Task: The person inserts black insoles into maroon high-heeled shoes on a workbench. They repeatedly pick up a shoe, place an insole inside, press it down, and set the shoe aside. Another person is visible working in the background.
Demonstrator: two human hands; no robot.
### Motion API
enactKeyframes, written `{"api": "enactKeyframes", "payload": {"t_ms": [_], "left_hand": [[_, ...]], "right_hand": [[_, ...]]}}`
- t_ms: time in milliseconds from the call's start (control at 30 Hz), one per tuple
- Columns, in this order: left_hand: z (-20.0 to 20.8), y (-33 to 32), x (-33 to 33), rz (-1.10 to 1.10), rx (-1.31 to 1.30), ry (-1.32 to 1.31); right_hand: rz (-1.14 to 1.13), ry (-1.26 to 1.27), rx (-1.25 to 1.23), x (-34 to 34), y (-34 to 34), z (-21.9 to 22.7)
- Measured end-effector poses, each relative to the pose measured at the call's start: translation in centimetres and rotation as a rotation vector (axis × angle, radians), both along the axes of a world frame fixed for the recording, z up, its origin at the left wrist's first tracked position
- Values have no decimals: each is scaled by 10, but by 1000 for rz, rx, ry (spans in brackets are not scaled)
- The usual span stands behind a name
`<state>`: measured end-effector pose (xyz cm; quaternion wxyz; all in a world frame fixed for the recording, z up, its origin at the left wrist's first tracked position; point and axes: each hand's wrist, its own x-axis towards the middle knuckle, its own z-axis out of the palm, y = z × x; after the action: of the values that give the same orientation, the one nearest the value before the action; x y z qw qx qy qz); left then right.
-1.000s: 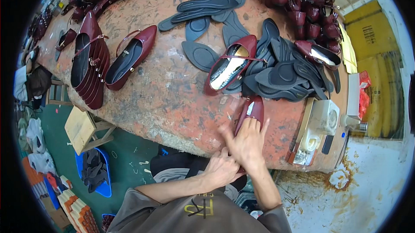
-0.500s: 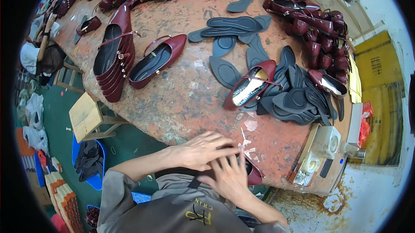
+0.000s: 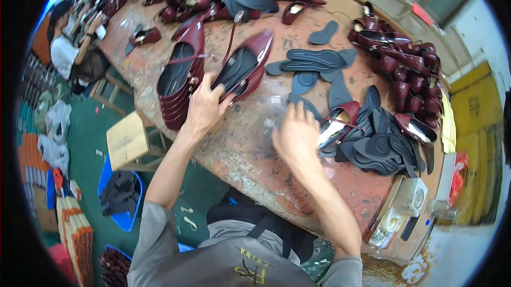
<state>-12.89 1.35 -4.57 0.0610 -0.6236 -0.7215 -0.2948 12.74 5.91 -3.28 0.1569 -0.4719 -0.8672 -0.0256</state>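
My left hand (image 3: 205, 107) is closed on the heel end of a burgundy pointed strap shoe (image 3: 250, 55) with a dark insole. That shoe lies over another burgundy shoe (image 3: 256, 82), which it partly hides. Just left of the hand stands a row of nested burgundy shoes (image 3: 178, 82). My right hand (image 3: 298, 134), somewhat blurred, is over the table with fingers stretched forward and nothing seen in them. Its fingertips overlap a grey insole (image 3: 304, 104); whether they touch it I cannot tell. Beside it sits a burgundy shoe with a shiny pale inside (image 3: 340, 119).
Loose grey insoles (image 3: 380, 151) are heaped on the right, and more insoles (image 3: 314, 59) lie mid-table. Burgundy shoes (image 3: 404, 69) are piled at the far right. A glue box (image 3: 396, 210) stands near the right edge. Left are a wooden stool (image 3: 128, 139) and a seated person (image 3: 72, 53).
My hands have parted from the shoe near my lap. The left has gone forward to the nested shoes with a shoe in it; the right has moved toward the pale-lined shoe. The view has shifted.
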Motion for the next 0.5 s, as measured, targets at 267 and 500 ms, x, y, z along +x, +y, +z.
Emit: {"api": "enactKeyframes", "payload": {"t_ms": [267,500], "left_hand": [[13,-37,39,39,35,209],[-15,-51,155,-186,35,-815]], "right_hand": [[52,62,-56,-3,39,-16],[-10,970,70,94,-97,26]]}}
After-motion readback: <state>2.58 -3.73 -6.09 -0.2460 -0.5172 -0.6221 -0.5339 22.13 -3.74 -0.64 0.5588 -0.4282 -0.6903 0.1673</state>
